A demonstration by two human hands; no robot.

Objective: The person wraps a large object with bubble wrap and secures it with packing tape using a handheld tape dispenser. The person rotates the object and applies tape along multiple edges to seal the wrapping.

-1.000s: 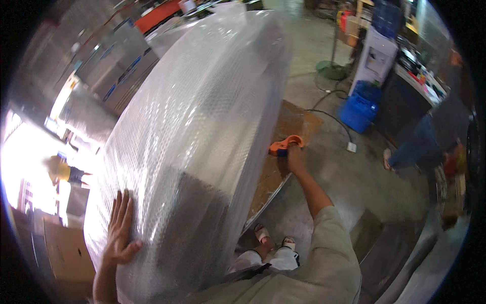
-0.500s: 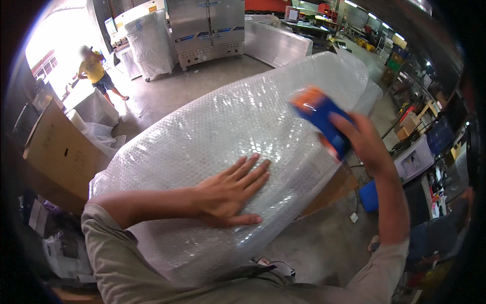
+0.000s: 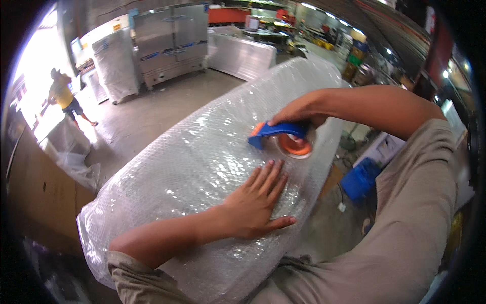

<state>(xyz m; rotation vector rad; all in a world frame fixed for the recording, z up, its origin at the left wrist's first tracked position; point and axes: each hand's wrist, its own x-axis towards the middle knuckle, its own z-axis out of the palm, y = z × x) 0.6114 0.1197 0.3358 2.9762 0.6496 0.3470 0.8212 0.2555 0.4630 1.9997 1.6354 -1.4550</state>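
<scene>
A long bulky item in clear bubble wrap (image 3: 167, 177) stretches from just in front of me toward the far right. My left hand (image 3: 255, 202) lies flat on the wrap with its fingers spread. Beyond it, my right hand (image 3: 298, 111) grips a blue and orange tape dispenser (image 3: 281, 130) from above. A roll of tape (image 3: 296, 147) with an orange hub sits in the dispenser, low over the wrapped surface. Whether its blue front end touches the wrap I cannot tell. The right-hand fingers are partly hidden behind the dispenser.
A large cardboard box (image 3: 45, 192) stands at the left. Across the floor are a steel cabinet (image 3: 172, 48), a wrapped appliance (image 3: 115, 66) and a shiny metal panel (image 3: 240, 53). A person in a yellow top (image 3: 63, 93) stands by the bright doorway. Blue plastic container (image 3: 360, 178) at right.
My right hand has brought the tape dispenser left and down, close to the wrap, with my forearm now reaching across from the right. My left hand stays flat on the wrap. The view has shifted right.
</scene>
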